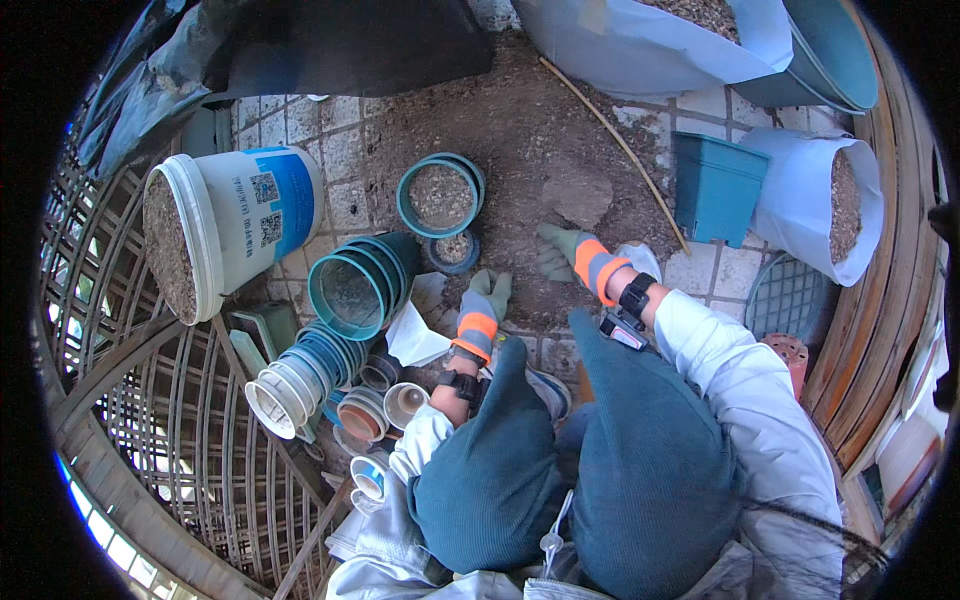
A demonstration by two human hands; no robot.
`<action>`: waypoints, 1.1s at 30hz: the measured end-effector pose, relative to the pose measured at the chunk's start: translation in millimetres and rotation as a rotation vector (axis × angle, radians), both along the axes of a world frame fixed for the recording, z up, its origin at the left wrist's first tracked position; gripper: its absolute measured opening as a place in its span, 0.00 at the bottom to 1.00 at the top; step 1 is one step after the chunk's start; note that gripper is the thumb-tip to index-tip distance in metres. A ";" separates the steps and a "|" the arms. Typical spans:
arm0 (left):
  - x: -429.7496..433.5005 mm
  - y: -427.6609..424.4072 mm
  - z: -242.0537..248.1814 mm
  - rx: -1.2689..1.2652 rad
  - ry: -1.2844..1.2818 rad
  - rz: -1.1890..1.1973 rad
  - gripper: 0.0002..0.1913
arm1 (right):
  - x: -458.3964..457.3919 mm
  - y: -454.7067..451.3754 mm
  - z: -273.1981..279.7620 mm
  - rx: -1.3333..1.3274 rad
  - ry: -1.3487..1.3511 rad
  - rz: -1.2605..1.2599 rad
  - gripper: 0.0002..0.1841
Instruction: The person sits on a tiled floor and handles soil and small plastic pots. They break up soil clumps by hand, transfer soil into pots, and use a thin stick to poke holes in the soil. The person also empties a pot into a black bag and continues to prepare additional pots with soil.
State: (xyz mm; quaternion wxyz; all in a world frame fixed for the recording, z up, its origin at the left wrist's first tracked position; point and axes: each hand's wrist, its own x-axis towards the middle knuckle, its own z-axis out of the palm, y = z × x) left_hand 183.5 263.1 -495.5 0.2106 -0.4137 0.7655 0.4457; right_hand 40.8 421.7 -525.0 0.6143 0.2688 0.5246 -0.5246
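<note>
Both hands wear grey-green gloves with orange cuffs. My left hand (489, 294) is low over the soil-strewn floor, just below a small blue pot (453, 264) of granular mix and right of a folded white paper (417, 337). My right hand (559, 252) reaches over the dark soil (517, 172), beside a round patch of soil (577, 196); its fingers point left and look spread. A round green pot (441, 159) holding granular mix stands above the small one. Under my right wrist lies a pale round object (639, 259), partly hidden.
Left are a white bucket (232, 217) of soil, nested green pots (352, 292) and a row of stacked small pots (300, 382). A thin stick (615, 142) lies across the floor. At right stand a square green planter (716, 184) and a white bag (795, 187) of mix.
</note>
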 end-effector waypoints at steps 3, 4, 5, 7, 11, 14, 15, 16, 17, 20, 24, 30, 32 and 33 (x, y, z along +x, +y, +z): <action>-1.0 3.2 -1.7 -0.025 0.166 -0.028 0.12 | -1.9 2.3 1.3 0.002 -0.058 -0.076 0.26; 0.4 3.7 -2.7 -0.050 0.249 -0.048 0.10 | -3.2 4.7 4.1 0.012 -0.023 -0.017 0.24; 2.5 3.6 -3.8 0.018 0.258 -0.013 0.09 | -5.0 5.7 7.5 0.007 -0.016 -0.015 0.25; 7.9 2.4 -7.7 0.188 0.268 0.070 0.09 | -9.1 7.2 15.3 0.009 0.015 0.164 0.29; 22.7 -2.6 -27.9 0.063 0.218 -0.026 0.13 | -11.0 -6.9 24.4 -0.189 -0.385 0.215 0.33; 34.7 -4.5 -49.4 0.031 0.379 0.004 0.15 | -3.6 -32.7 18.7 -0.236 -0.377 -0.052 0.30; 37.9 -5.7 -53.9 -0.067 0.453 -0.035 0.15 | -0.7 -41.7 14.9 -0.233 -0.320 -0.180 0.28; 40.7 -6.8 -56.2 -0.147 0.444 -0.054 0.15 | 1.7 -50.7 10.5 -0.233 -0.304 -0.286 0.27; 43.0 -7.3 -55.8 -0.110 0.431 -0.015 0.14 | 3.9 -58.6 6.0 -0.162 -0.265 -0.397 0.25; 44.3 -7.5 -43.5 -0.016 0.233 0.089 0.13 | 6.5 -70.9 -4.9 -0.128 -0.197 -0.363 0.21; 37.4 -6.1 -21.7 -0.048 0.220 0.104 0.12 | 1.9 -59.6 -8.5 -0.021 -0.028 -0.269 0.19; 31.9 -5.3 -22.0 -0.021 0.300 0.117 0.12 | -10.8 -23.8 4.1 0.079 -0.052 0.006 0.20; 30.7 -4.6 -22.4 -0.012 0.321 0.111 0.12 | -13.5 -19.0 10.4 0.103 -0.081 0.036 0.24; 29.9 -3.8 -21.3 0.006 0.302 0.124 0.12 | -13.6 -19.0 13.2 0.114 -0.084 0.062 0.26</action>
